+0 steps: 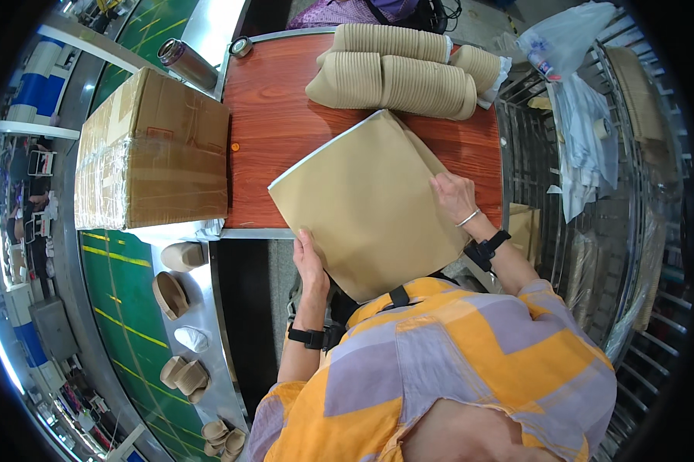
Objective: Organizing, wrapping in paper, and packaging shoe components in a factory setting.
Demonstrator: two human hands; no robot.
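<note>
A large tan sheet stack [370, 200], looking like kraft paper with a white layer along its upper left edge, is tilted between my two hands. Its far part lies over the red wood-grain table [270, 138] and its near corner reaches my waist. My left hand [310, 262] grips the lower left edge, with fingers partly hidden under it. My right hand [454, 198] is closed on the right edge, where a second layer or fold shows. Beyond the sheets lie nested stacks of beige moulded cups [428, 85] on their sides, with another row [385, 40] behind.
A taped cardboard box [154, 150] stands left of the table, near a metal flask [187, 63] and a tape roll [240, 47]. Loose beige moulded pieces [185, 375] sit along a steel ledge at left. A metal rack [531, 146] with plastic bags [566, 38] borders the right.
</note>
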